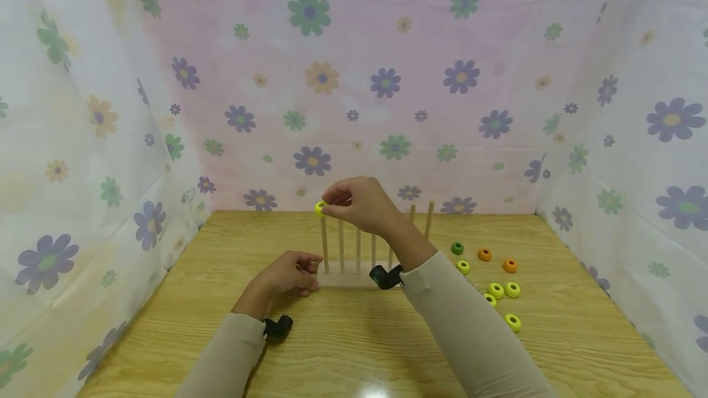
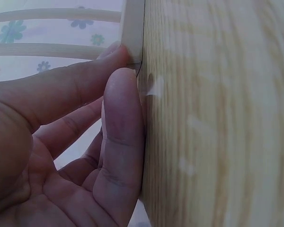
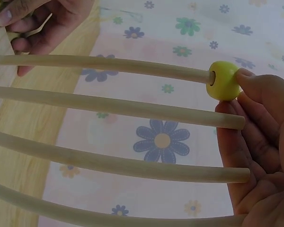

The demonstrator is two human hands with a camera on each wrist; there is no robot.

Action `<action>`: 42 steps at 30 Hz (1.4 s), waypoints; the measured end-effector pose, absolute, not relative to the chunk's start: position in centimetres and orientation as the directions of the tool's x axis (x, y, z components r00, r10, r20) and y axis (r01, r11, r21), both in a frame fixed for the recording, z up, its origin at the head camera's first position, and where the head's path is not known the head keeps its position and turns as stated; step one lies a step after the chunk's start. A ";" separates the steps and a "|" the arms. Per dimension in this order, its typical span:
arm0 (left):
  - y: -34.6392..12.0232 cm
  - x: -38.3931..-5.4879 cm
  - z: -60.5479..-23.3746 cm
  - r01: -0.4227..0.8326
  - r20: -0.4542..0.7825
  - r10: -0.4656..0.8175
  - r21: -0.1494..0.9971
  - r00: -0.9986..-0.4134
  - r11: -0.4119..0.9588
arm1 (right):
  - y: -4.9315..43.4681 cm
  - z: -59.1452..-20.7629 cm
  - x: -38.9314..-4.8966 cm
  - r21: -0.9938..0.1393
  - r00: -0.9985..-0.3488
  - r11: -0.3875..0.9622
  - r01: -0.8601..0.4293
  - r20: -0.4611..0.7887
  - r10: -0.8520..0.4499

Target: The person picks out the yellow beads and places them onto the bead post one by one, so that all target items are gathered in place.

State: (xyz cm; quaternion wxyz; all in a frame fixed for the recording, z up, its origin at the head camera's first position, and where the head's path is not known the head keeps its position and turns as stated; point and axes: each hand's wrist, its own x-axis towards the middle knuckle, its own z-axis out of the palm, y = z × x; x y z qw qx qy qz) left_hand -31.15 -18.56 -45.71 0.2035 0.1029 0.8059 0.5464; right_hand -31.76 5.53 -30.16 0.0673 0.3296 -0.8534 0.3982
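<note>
A wooden peg stand [image 1: 345, 280] with a row of upright dowels stands mid-table. My right hand [image 1: 359, 204] pinches a yellow bead [image 3: 223, 80] between thumb and fingers at the top of the leftmost peg [image 3: 132, 65]. The peg's tip sits inside the bead's hole. Behind the right hand and forearm, some of the other pegs are partly hidden. At the left end of the stand's base [image 2: 133, 33], my left hand [image 1: 290, 273] grips the edge between thumb and forefinger, low against the tabletop.
On the table to the right lie several loose yellow beads [image 1: 512, 289], two orange beads [image 1: 485, 254] and one green bead [image 1: 457, 248]. Flowered cloth [image 1: 354, 78] walls the table [image 1: 343, 349] at the back and both sides.
</note>
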 end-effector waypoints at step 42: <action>-18.3 -30.9 -45.4 -0.061 -0.220 0.373 0.918 -0.901 0.393 | 5.8 -30.0 -31.4 -0.559 -0.733 0.484 -0.673 0.417 -0.538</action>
